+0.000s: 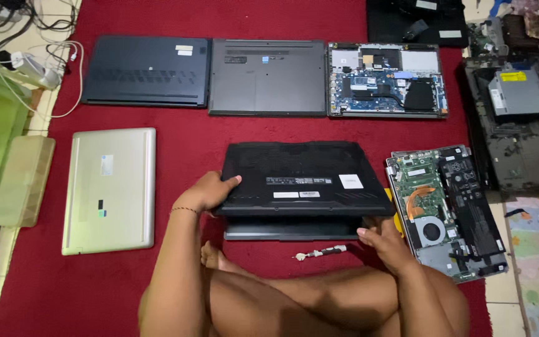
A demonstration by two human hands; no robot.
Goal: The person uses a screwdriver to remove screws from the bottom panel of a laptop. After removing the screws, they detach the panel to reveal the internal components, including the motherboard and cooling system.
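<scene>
A black laptop [301, 168] lies bottom side up on the red carpet in front of my crossed legs. Its black bottom cover is lifted at the near edge, apart from the grey body [291, 231] below. My left hand [206, 192] grips the cover's left near corner. My right hand [380, 240] holds the right near corner, fingers under the cover. A small screwdriver [319, 253] lies on the carpet just in front of the laptop, between my hands.
A silver laptop [109, 189] lies at left. At the back sit a dark blue laptop [146, 70], a grey laptop [267, 76] and an opened laptop with bare board [386, 79]. Another opened laptop [444, 209] lies at right. Cables [26, 62] lie far left.
</scene>
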